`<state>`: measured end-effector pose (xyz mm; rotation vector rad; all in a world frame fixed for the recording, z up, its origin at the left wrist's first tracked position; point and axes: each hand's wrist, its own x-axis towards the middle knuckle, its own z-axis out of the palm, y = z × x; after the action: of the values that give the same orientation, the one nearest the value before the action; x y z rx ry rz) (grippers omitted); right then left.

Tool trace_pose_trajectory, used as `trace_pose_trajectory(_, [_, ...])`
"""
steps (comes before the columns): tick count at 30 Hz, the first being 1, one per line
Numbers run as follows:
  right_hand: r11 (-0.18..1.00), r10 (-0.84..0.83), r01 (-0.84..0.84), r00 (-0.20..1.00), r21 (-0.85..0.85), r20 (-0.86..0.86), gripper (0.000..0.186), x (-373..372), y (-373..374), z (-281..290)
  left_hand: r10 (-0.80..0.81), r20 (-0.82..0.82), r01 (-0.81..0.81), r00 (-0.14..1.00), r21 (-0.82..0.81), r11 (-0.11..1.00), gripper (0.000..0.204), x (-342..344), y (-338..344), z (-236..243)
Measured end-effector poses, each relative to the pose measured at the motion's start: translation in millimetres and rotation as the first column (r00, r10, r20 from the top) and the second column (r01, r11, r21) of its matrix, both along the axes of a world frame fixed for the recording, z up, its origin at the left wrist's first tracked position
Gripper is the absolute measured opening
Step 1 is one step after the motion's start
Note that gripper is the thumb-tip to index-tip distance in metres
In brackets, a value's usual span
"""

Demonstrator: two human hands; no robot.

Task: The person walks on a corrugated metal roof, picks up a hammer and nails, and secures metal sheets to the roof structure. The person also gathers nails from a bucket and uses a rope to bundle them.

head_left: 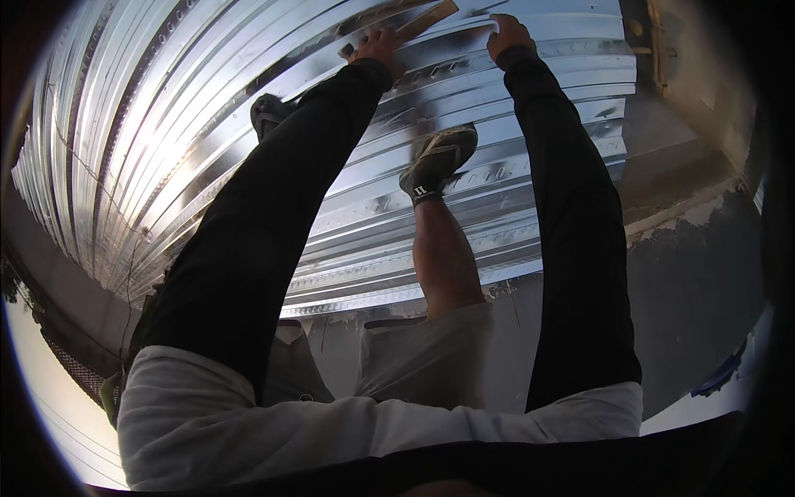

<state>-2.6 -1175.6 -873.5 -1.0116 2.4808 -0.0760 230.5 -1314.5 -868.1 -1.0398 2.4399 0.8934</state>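
Ribbed shiny metal sheeting [580, 70] spreads under my arms and feet. My left hand [374, 50] reaches to the upper middle of it, fingers apart and resting beside a narrow brown wooden strip [426, 21]. Under its fingertips is a small dark patch or object I cannot make out. My right hand [509, 40] is farther right on the sheeting, its fingers loosely bent and apart, with nothing visible held. My foot in a dark sandal [439, 157] stands on the ribs between my arms; another dark shoe [267, 112] is partly hidden behind my left arm.
A grey concrete edge with rough patches [687, 273] runs below and right of the sheeting. A brown concrete recess [679, 124] lies at the right, with thin poles above it. Thin wire crosses the sheets at left. Dark mesh [70, 360] and a blue object [716, 373] sit at the rim.
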Motion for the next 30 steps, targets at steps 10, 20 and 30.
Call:
trace_pose_trajectory(10, [0.884, 0.441, -0.387, 0.876, 0.263, -0.192, 0.02, 57, 13, -38, -0.17, 0.267, 0.174, 0.949, 0.008, 0.985, 0.039, 37, -5, -32])
trace_pose_trajectory(20, [0.963, -0.255, 0.209, 0.91, 0.17, 0.326, 0.046, 195, 42, 183, 0.128, 0.17, -0.19, 0.977, 0.421, 0.887, 0.043, 135, -114, 209])
trace_pose_trajectory(30, [0.977, -0.161, 0.108, 0.939, 0.183, 0.304, 0.035, 194, 6, 410, 0.683, 0.393, -0.783, 0.616, 0.213, 0.584, 0.048, 427, -176, 411])
